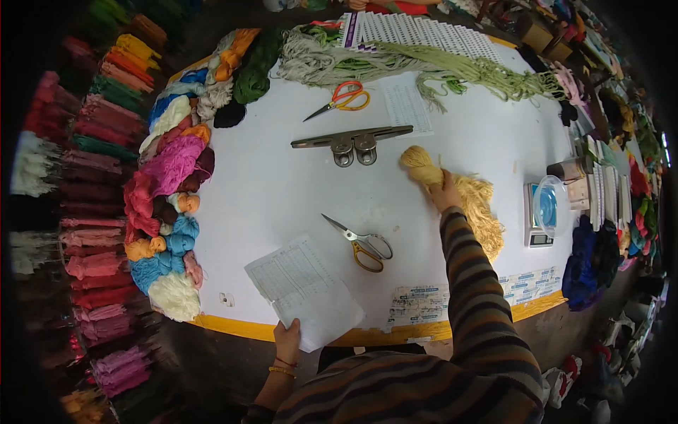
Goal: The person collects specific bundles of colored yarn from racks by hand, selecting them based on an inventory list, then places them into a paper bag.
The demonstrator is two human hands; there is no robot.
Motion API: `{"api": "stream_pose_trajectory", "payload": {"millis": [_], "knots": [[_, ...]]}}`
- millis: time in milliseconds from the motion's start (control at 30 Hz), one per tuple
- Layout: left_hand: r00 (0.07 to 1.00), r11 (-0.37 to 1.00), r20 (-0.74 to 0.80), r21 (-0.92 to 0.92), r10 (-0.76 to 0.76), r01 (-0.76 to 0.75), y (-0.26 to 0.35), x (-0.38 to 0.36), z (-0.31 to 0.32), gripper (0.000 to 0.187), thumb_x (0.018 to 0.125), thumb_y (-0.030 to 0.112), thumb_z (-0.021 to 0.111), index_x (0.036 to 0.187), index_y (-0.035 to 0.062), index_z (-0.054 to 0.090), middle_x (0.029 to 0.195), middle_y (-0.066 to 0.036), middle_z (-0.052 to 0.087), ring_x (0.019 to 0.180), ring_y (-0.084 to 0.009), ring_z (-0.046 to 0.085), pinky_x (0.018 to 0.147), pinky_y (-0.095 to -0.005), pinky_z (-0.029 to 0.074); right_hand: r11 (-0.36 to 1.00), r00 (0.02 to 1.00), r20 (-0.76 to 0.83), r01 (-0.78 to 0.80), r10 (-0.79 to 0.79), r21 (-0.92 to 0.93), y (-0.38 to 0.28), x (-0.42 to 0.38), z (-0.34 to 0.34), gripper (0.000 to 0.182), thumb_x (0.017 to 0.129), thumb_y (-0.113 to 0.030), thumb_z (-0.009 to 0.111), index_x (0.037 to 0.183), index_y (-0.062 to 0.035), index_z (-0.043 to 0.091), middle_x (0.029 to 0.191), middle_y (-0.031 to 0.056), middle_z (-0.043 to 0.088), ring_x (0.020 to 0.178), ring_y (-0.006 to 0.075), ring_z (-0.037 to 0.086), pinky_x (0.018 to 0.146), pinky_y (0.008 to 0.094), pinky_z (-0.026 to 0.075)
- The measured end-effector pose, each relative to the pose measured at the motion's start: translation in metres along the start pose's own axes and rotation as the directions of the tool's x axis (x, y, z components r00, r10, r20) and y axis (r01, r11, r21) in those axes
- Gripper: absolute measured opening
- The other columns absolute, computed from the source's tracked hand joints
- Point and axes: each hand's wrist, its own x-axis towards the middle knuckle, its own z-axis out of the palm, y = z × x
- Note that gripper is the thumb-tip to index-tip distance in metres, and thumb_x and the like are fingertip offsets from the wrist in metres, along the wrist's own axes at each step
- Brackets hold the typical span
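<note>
My left hand (pixel 287 343) pinches the lower edge of a printed paper sheet (pixel 300 283) that lies over the front of the white table. At the right, my right hand (pixel 445 193) is closed on a hank of pale yellow yarn (pixel 480 212), whose twisted end sticks out beyond my fingers. Between the hands lie scissors with silver blades and one yellow, one grey handle loop (pixel 361 246). Farther back rests a metal clip bar with two round parts (pixel 353 145). Behind it are scissors with orange and yellow handles (pixel 342 100).
Colourful yarn balls (pixel 173 166) line the table's left edge. Green yarn hanks (pixel 452 60) and a white dotted card stack (pixel 431 35) lie at the back. A scale (pixel 541 237) with a clear bowl (pixel 549 206) stands right. Yarn bundles (pixel 106 162) hang beyond the left side.
</note>
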Motion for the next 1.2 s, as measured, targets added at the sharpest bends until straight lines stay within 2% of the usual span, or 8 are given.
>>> {"api": "stream_pose_trajectory", "payload": {"millis": [167, 300, 367, 467, 667, 833, 1033, 1200], "knots": [[0.989, 0.994, 0.123, -0.088, 0.077, -0.066, 0.021, -0.002, -0.017, 0.031, 0.084, 0.001, 0.05, 0.114, -0.0054, 0.048, 0.107, -0.009, 0.056, 0.093, -0.0176, 0.053, 0.084, -0.0274, 0.04, 0.653, 0.994, -0.073, 0.112, -0.086, 0.749, -0.021, -0.073, -0.073, 0.04, 0.075, -0.008, 0.044, 0.113, 0.0038, 0.05, 0.097, 0.011, 0.059, 0.086, 0.0197, 0.056, 0.078, 0.0286, 0.045], [0.94, 0.954, 0.168, -0.087, 0.297, -0.285, 0.045, -0.013, -0.04, 0.031, 0.084, 0.002, 0.051, 0.113, -0.0074, 0.048, 0.101, -0.007, 0.058, 0.088, -0.0144, 0.053, 0.079, -0.0263, 0.042, 0.439, 0.983, -0.058, 0.131, -0.176, 0.889, -0.065, -0.154, -0.138, 0.033, 0.078, -0.01, 0.042, 0.106, 0.0031, 0.054, 0.09, 0.0092, 0.059, 0.077, 0.0175, 0.057, 0.07, 0.0291, 0.048], [0.908, 0.927, 0.195, -0.134, 0.372, -0.351, 0.058, -0.025, -0.059, 0.034, 0.084, 0.001, 0.05, 0.116, -0.0074, 0.046, 0.105, -0.008, 0.056, 0.092, -0.0145, 0.051, 0.082, -0.0262, 0.041, 0.158, 0.985, 0.112, -0.091, -0.13, 0.983, -0.079, -0.192, -0.146, 0.03, 0.079, -0.015, 0.041, 0.099, 0.0012, 0.055, 0.083, 0.0109, 0.06, 0.07, 0.0205, 0.057, 0.065, 0.0316, 0.049], [0.87, 0.891, 0.198, -0.147, 0.452, -0.429, 0.069, -0.045, -0.1, 0.035, 0.084, 0.001, 0.05, 0.117, -0.0072, 0.045, 0.107, -0.008, 0.055, 0.093, -0.0144, 0.05, 0.083, -0.0262, 0.04, 0.011, 0.932, 0.178, -0.184, -0.315, 0.983, -0.105, -0.241, -0.13, 0.033, 0.08, -0.024, 0.039, 0.095, 0.0006, 0.055, 0.077, 0.0147, 0.059, 0.066, 0.0239, 0.058, 0.06, 0.0324, 0.05], [0.82, 0.809, -0.002, -0.163, 0.572, -0.565, 0.058, -0.097, -0.195, 0.026, 0.084, 0.003, 0.052, 0.109, -0.0061, 0.053, 0.099, -0.005, 0.059, 0.087, -0.011, 0.052, 0.079, -0.0249, 0.042, -0.019, 0.815, 0.32, -0.375, -0.482, 0.927, -0.171, -0.327, -0.045, 0.048, 0.082, -0.034, 0.035, 0.111, 0.0022, 0.048, 0.092, 0.0159, 0.059, 0.075, 0.0238, 0.057, 0.069, 0.0348, 0.049], [0.815, 0.785, -0.182, -0.221, 0.55, -0.579, 0.02, -0.131, -0.272, 0.022, 0.086, 0.008, 0.055, 0.105, -0.003, 0.056, 0.093, -0.002, 0.061, 0.08, -0.008, 0.052, 0.074, -0.0234, 0.042, -0.099, 0.67, 0.459, -0.62, -0.583, 0.778, -0.221, -0.388, 0.029, 0.058, 0.088, -0.042, 0.037, 0.124, 0.0038, 0.037, 0.111, 0.0175, 0.051, 0.102, 0.0274, 0.052, 0.089, 0.0395, 0.043], [0.773, 0.76, -0.379, -0.224, 0.509, -0.61, -0.026, -0.177, -0.337, 0.019, 0.087, 0.009, 0.055, 0.102, -0.002, 0.057, 0.091, -0.001, 0.061, 0.079, -0.0075, 0.052, 0.072, -0.0226, 0.043, 0.091, 0.396, 0.466, -0.677, -0.791, 0.73, -0.261, -0.418, 0.102, 0.044, 0.09, -0.025, 0.042, 0.125, 0.0009, 0.036, 0.113, 0.0157, 0.051, 0.104, 0.0262, 0.051, 0.089, 0.042, 0.043], [0.733, 0.764, -0.504, -0.2, 0.457, -0.614, -0.058, -0.213, -0.368, 0.019, 0.087, 0.009, 0.055, 0.102, -0.002, 0.058, 0.09, -0.001, 0.061, 0.078, -0.0072, 0.052, 0.071, -0.0222, 0.043, 0.083, 0.412, 0.536, -0.732, -0.737, 0.676, -0.303, -0.474, 0.108, 0.04, 0.084, -0.014, 0.039, 0.122, 0.001, 0.04, 0.112, 0.013, 0.052, 0.109, 0.0249, 0.048, 0.095, 0.0417, 0.038]]}}
